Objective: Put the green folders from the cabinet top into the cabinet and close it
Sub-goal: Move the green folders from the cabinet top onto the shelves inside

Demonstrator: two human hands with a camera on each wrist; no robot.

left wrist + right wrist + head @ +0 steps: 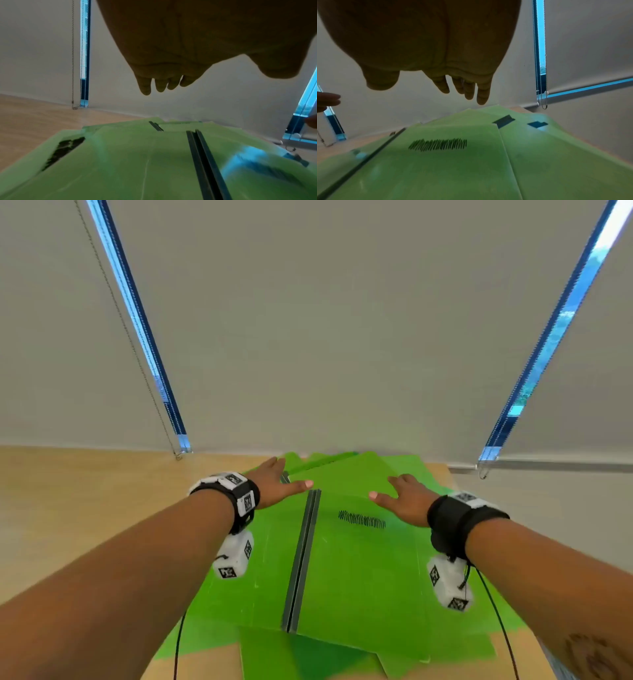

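Observation:
A loose pile of green folders (356, 570) lies spread on the light wooden cabinet top (68, 508). The top folder has two dark metal rails (301, 559) along its middle and a black scribble (361, 519). My left hand (277, 481) hovers over the pile's far left corner, fingers straight, holding nothing. My right hand (400, 498) hovers over the far right part, fingers spread and straight. In the left wrist view the fingers (145, 86) hang above the folders (137, 162). In the right wrist view the fingers (471, 89) hang above the scribbled folder (445, 162). The cabinet's inside is out of view.
Grey roller blinds (325, 320) hang right behind the cabinet top, with bright window gaps (144, 330) between them and bead chains (130, 344) reaching the wood. Bare wood lies left of the pile. The cabinet top's right edge (452, 474) is beside the pile.

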